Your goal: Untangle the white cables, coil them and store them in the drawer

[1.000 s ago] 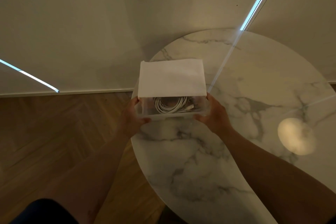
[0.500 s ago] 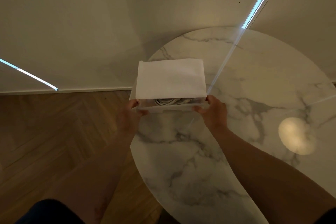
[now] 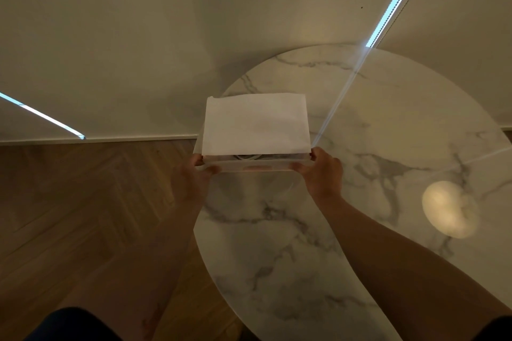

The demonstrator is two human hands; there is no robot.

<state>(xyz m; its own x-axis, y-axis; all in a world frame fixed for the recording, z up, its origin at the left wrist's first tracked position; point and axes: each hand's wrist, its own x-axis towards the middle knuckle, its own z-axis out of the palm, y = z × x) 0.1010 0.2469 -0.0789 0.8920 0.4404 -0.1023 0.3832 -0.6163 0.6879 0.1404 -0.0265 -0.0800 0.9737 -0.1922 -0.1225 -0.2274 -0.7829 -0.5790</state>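
A small white box unit stands at the left edge of the round marble table. Its clear plastic drawer sticks out only a little at the front. A thin strip of the coiled white cables shows inside it; the rest is hidden under the box top. My left hand grips the drawer's left front corner. My right hand grips its right front corner.
The table's left edge runs just under the box, with wooden herringbone floor below. A pale wall with a baseboard stands behind. A round lamp reflection lies on the marble at the right.
Both hands have pushed the drawer inward into the box. The cable coil, plainly visible a second ago, is now almost fully covered.
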